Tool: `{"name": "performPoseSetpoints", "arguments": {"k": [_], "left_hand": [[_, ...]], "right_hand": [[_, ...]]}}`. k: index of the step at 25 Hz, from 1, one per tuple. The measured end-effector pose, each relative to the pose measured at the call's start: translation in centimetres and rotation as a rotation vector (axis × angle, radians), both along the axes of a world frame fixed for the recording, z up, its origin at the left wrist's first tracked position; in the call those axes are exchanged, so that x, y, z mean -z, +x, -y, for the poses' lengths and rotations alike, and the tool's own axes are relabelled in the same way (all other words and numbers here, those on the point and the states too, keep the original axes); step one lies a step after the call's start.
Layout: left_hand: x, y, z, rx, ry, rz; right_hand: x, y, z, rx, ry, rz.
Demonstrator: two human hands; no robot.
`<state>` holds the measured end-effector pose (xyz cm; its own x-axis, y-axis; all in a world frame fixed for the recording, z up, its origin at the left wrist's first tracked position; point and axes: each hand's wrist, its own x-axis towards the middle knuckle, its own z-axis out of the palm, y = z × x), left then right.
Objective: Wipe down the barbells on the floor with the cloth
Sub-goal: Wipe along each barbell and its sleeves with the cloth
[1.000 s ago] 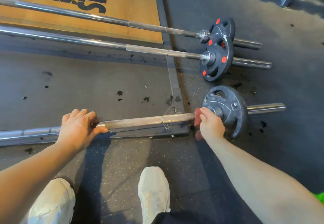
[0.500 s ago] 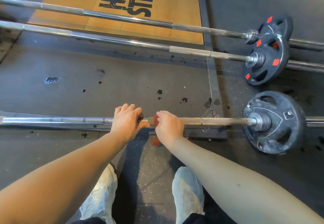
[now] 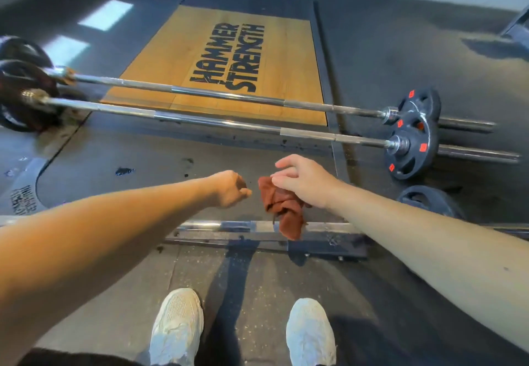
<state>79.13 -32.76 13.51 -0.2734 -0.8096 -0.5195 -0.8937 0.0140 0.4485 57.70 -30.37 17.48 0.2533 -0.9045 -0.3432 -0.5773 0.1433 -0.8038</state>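
Your hands hover over the nearest barbell (image 3: 229, 226).
Your right hand (image 3: 303, 182) pinches the red cloth (image 3: 282, 208) in its fingers; at its 9 o'clock, your left hand (image 3: 229, 189) has its fingers curled, empty.

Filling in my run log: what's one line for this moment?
left hand fisted, empty | right hand holds cloth | hands off nearest barbell

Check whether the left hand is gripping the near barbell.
No: the left hand is a closed fist, holding nothing, apart from the near barbell.
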Motion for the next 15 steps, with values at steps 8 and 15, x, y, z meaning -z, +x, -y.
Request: {"name": "performPoseSetpoints", "arguments": {"k": [8, 15], "left_hand": [[-14.9, -0.1, -3.0, -0.298, -0.157, -0.566], [-15.7, 0.7, -6.4, 0.030, -0.386, -0.214]], "right_hand": [[-10.8, 2.3, -2.4, 0.094, -0.241, 0.091], [-6.7, 0.3, -5.8, 0.038, -0.142, -0.294]]}}
